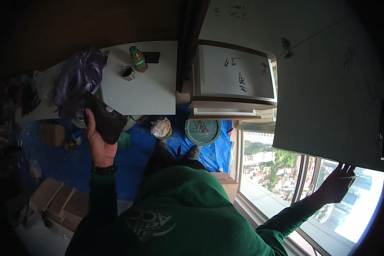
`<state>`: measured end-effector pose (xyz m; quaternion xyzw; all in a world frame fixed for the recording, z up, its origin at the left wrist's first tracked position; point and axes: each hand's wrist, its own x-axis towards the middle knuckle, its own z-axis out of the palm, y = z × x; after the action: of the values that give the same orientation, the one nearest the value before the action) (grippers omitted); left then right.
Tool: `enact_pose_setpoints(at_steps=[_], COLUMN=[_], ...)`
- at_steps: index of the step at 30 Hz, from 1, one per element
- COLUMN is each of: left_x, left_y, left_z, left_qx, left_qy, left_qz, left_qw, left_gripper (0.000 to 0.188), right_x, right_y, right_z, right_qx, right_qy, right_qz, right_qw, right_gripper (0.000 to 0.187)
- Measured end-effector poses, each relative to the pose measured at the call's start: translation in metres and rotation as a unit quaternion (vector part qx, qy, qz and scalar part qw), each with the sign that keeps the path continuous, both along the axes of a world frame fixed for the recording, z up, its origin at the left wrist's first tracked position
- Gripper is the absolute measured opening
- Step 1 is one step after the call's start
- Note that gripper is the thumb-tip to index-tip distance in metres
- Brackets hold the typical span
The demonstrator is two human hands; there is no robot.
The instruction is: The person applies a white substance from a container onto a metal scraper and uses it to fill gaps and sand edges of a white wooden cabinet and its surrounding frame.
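My left hand (101, 147) grips a flat black rectangular object (106, 120) with a small round pale emblem; its exact kind does not show. A large white cabinet door (328, 102) with a metal hinge (287, 48) stands at the right. My right hand (337, 184) is at the door's near edge, its fingertips partly hidden behind it. A thin pale stick (350, 176) shows across the fingers of that hand. Left of my left hand, a purple shiny jacket or bag (83, 70) lies heaped on a white worktop (158, 96).
A bottle with a green cap (138, 59) and a cup (128, 74) stand on the worktop. White drawer fronts with handwriting (239, 70) are beside it. A round green lid with small metal pieces (202, 132) sits on blue sheeting (145, 136). Brown boxes (57, 200) are at lower left, windows (269, 166) at right.
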<state>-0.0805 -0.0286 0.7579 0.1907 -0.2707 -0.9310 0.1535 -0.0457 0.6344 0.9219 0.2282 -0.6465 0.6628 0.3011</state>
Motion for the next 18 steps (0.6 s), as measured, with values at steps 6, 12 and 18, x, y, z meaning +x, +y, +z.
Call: enact_pose_setpoints(at_steps=[6,12,18], left_x=[-0.008,-0.024,-0.015], left_y=[0.046,0.055,0.007], left_z=[0.015,0.026,0.0], left_qx=[0.033,0.053,0.049], left_qy=[0.042,0.094,0.066], left_qz=[-0.009,-0.033,0.018], left_qw=[0.999,0.994,0.996], left_gripper=[0.041,0.042,0.04], right_x=[-0.02,-0.07,-0.085], right_y=[-0.09,-0.152,-0.186], right_z=[-0.018,-0.047,-0.071], right_qx=[-0.075,0.022,0.034], right_qy=[-0.072,-0.166,-0.224], right_qz=[0.032,0.134,0.133], right_qw=[0.994,0.977,0.965], right_gripper=[0.02,0.025,0.017])
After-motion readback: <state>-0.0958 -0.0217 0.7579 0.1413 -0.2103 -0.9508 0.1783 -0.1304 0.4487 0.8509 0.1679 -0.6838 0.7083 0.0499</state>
